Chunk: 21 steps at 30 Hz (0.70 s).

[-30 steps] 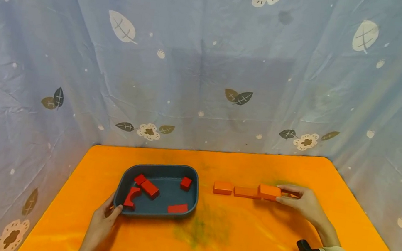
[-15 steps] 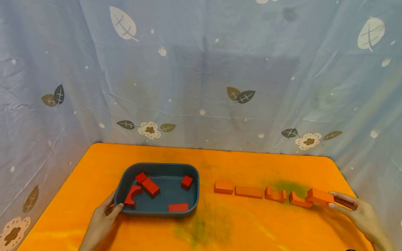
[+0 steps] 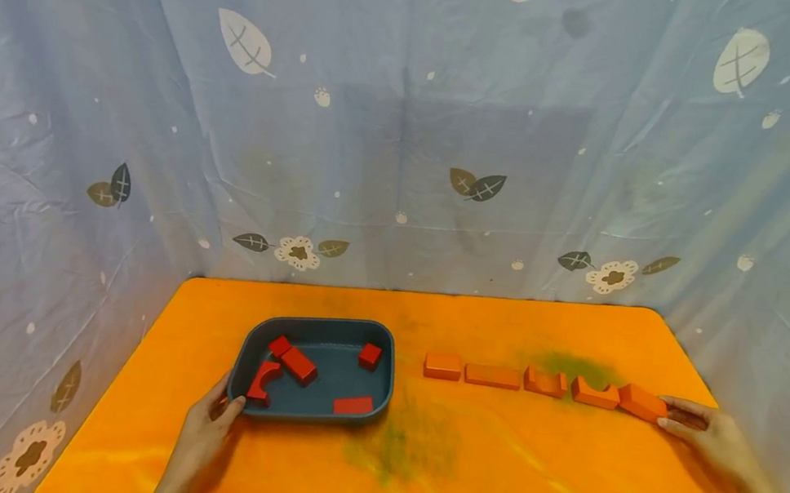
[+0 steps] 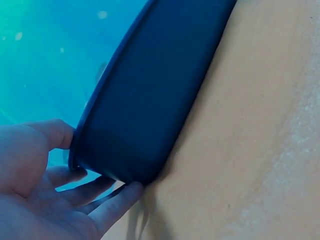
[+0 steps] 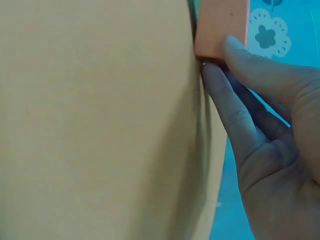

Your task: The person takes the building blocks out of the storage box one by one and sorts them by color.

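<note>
My left hand (image 3: 204, 427) grips the near-left corner of a dark grey-blue tray (image 3: 303, 418), thumb at the rim and fingers against the outer wall, as the left wrist view shows on the tray (image 4: 145, 100). Inside are several red blocks, including an arch block (image 3: 263, 383) and a small cube (image 3: 370, 356). At the far right, my right hand (image 3: 719, 441) pinches the end of an orange-red rectangular block (image 3: 643, 403). This block lies at the right end of a row, close to a notched block (image 3: 595, 394). In the right wrist view, thumb and fingertips touch the block (image 5: 220, 30).
The row continues leftward with another notched block (image 3: 545, 382), a flat bar (image 3: 492, 376) and a thicker block (image 3: 443, 366). Under everything is an orange table cover (image 3: 484, 488). A patterned curtain (image 3: 408, 141) borders the back and sides.
My right hand moved right with the rectangular block, then lowered it to the row's right end, angled slightly. Two notched blocks came into sight. The left hand and tray stayed in place.
</note>
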Tool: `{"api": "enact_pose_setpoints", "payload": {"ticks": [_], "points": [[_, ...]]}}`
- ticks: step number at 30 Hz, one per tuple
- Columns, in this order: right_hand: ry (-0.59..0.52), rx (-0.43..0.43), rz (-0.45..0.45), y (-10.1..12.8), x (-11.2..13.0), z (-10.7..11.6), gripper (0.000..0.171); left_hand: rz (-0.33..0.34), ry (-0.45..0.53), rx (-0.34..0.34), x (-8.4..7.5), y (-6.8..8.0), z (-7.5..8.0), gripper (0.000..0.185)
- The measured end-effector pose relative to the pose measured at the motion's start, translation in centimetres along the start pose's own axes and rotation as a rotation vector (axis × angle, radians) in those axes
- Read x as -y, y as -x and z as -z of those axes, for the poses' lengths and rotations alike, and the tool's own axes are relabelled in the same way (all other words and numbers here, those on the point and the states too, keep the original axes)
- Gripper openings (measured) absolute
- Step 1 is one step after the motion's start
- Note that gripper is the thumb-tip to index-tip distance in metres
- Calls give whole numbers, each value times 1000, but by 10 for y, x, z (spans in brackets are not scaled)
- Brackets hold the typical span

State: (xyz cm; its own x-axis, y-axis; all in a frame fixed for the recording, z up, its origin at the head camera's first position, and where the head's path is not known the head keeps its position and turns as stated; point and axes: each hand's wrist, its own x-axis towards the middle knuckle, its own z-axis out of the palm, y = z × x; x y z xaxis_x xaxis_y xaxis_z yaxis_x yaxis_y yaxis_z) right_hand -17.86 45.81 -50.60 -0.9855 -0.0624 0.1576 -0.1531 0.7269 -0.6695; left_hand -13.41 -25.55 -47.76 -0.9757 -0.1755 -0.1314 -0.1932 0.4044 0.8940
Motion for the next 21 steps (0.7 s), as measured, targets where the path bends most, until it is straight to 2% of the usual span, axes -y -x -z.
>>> {"api": "enact_pose_setpoints", "payload": {"ticks": [5, 14, 18, 21], "points": [[43, 2, 53, -5, 6, 4, 41, 9, 7, 1, 0, 0, 0, 61], [119, 36, 47, -3, 18, 24, 38, -20, 9, -5, 2, 0, -4, 59], [210, -17, 50, -13, 44, 25, 33, -5, 31, 5, 3, -1, -2, 61], [241, -44, 64, -23, 74, 15, 28, 4, 37, 10, 4, -1, -1, 61]]}}
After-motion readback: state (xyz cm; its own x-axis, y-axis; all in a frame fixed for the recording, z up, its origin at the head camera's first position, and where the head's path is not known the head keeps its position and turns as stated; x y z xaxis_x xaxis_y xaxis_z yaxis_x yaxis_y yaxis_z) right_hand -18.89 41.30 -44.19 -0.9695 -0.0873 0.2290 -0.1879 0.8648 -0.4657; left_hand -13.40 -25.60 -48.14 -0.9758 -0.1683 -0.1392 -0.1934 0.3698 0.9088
